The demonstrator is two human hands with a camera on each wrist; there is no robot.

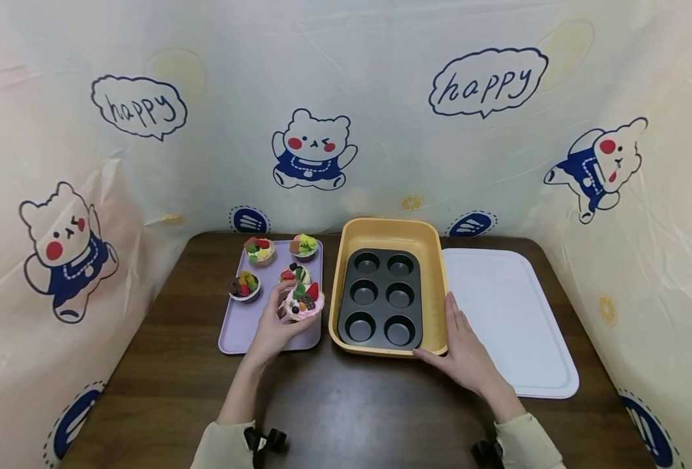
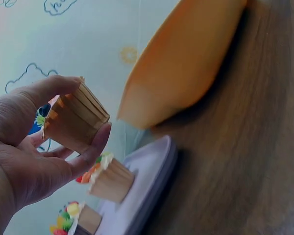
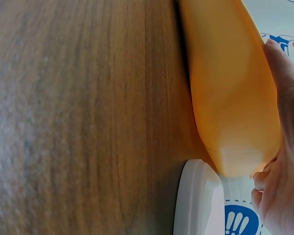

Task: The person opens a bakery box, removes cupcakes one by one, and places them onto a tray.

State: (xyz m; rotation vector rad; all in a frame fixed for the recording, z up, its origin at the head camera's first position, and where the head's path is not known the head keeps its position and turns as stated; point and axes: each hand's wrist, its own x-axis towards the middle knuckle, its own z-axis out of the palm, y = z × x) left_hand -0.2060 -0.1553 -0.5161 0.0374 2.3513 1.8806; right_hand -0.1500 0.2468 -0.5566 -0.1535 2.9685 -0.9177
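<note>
My left hand (image 1: 277,326) pinches a cupcake (image 1: 305,305) between thumb and fingers, above the right part of a lilac tray (image 1: 237,332). Pink cream, a strawberry, dark berries and a green leaf top this cupcake; its pleated brown paper cup (image 2: 71,120) shows in the left wrist view, tilted and raised off the tray. My right hand (image 1: 469,355) rests at the near right corner of a deep yellow pan (image 1: 434,293), fingers straight along the side and thumb at the front rim. Inside that pan lies a dark muffin tin (image 1: 382,298) with its cups bare.
Several more fruit-topped cupcakes, among them one with kiwi and chocolate (image 1: 245,286), stand on the lilac tray. To the right of the pan lies a white tray (image 1: 510,326). A printed curtain (image 1: 393,169) surrounds the brown wooden table (image 1: 352,417) at the back and sides.
</note>
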